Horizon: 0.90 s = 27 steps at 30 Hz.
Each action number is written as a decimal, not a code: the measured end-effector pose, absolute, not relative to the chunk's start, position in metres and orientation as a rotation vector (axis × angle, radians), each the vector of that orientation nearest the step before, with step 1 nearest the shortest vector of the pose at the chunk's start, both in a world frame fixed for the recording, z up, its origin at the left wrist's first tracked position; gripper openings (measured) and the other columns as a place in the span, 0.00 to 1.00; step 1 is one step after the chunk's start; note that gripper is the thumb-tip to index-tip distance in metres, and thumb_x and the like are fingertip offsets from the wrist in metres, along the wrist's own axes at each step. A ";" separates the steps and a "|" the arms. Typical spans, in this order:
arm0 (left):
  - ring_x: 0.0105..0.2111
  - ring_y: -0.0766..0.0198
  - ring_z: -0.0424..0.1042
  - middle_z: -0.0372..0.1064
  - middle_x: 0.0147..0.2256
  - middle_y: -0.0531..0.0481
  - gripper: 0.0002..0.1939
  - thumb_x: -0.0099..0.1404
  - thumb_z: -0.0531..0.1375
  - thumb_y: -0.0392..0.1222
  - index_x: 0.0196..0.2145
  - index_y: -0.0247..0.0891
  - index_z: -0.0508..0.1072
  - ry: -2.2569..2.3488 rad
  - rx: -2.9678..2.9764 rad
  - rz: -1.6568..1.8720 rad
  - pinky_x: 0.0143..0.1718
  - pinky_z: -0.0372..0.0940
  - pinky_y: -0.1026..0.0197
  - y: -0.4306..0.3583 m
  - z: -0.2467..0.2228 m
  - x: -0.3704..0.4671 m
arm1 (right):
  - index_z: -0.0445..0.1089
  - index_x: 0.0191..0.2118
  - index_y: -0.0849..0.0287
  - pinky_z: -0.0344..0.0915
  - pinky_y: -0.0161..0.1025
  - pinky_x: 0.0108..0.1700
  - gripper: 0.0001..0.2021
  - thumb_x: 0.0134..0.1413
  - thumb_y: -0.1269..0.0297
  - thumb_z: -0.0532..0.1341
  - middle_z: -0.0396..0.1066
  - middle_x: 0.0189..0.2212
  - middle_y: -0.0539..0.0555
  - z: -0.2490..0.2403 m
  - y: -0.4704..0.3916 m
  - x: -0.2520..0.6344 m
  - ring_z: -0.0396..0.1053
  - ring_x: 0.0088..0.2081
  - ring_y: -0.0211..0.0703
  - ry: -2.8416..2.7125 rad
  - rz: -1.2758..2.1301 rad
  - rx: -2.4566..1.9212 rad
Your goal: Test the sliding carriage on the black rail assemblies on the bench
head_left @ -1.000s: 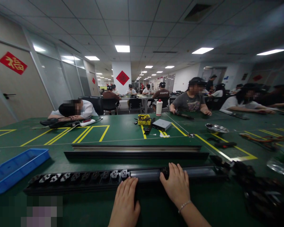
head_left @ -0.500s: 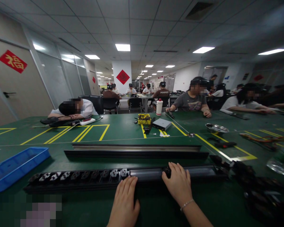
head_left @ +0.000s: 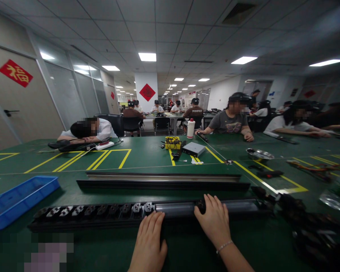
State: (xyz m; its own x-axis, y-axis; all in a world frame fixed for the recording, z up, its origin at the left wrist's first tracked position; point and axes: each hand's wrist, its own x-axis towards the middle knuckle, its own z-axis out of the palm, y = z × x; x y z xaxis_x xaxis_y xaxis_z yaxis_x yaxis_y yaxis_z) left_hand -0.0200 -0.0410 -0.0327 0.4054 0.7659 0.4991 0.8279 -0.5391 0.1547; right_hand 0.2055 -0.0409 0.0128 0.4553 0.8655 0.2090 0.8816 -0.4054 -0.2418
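A long black rail (head_left: pixel 175 209), which looks like a power strip housing, lies across the table before me. Its left half carries a row of socket modules (head_left: pixel 114 209), most of them black and several greyer ones among them. My left hand (head_left: pixel 150 240) rests its outstretched fingers on the rail's near edge, beside the last grey socket module (head_left: pixel 149 207). Farther right, my right hand (head_left: pixel 214 219) curls over the rail, with thumb and fingers around a black socket module (head_left: pixel 200 206) seated in the channel. The fingers partly cover that module.
Behind the rail lies another long metal profile (head_left: pixel 164 181). A blue tray (head_left: pixel 22 198) stands at left; dark parts (head_left: pixel 297 211) are heaped at right. Farther back are a metal bowl (head_left: pixel 259 154), a grey box (head_left: pixel 194 149) and a white bottle (head_left: pixel 190 129). Co-workers sit around the table.
My right hand has shifted very slightly to the right along the rail. Across the table, a co-worker's hand has moved a little to the left. My left hand stays put.
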 end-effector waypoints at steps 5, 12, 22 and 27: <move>0.56 0.57 0.58 0.62 0.55 0.49 0.33 0.52 0.51 0.31 0.57 0.41 0.58 -1.465 -2.523 -0.801 0.58 0.53 0.50 -0.040 -0.035 -0.020 | 0.61 0.58 0.66 0.37 0.51 0.62 0.31 0.51 0.53 0.47 0.59 0.58 0.58 0.011 -0.040 0.206 0.47 0.61 0.51 -1.486 -0.086 -2.384; 0.56 0.57 0.58 0.62 0.55 0.49 0.33 0.53 0.51 0.31 0.58 0.41 0.57 -1.466 -2.547 -0.783 0.58 0.53 0.49 -0.041 -0.033 -0.019 | 0.61 0.57 0.66 0.38 0.51 0.61 0.30 0.51 0.54 0.47 0.59 0.57 0.58 0.013 -0.041 0.207 0.48 0.61 0.50 -1.483 -0.076 -2.376; 0.56 0.57 0.59 0.62 0.54 0.49 0.33 0.52 0.51 0.31 0.57 0.42 0.58 -1.451 -2.536 -0.819 0.57 0.53 0.50 -0.040 -0.034 -0.020 | 0.61 0.57 0.66 0.39 0.51 0.61 0.30 0.52 0.54 0.47 0.60 0.57 0.58 0.014 -0.041 0.210 0.49 0.61 0.49 -1.484 -0.050 -2.359; 0.55 0.57 0.59 0.63 0.54 0.49 0.32 0.52 0.51 0.31 0.57 0.41 0.58 -1.416 -2.516 -0.846 0.57 0.53 0.50 -0.040 -0.033 -0.020 | 0.62 0.56 0.65 0.39 0.51 0.61 0.29 0.51 0.55 0.47 0.61 0.57 0.59 0.013 -0.041 0.212 0.51 0.60 0.49 -1.485 -0.059 -2.348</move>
State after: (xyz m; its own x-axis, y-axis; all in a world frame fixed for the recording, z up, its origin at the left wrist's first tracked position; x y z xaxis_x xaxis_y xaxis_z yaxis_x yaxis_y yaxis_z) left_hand -0.0195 -0.0405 -0.0333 0.4014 0.7463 0.5310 0.8211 -0.5501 0.1524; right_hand 0.2124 -0.0415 0.0134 0.4468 0.8661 0.2241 0.8811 -0.3825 -0.2780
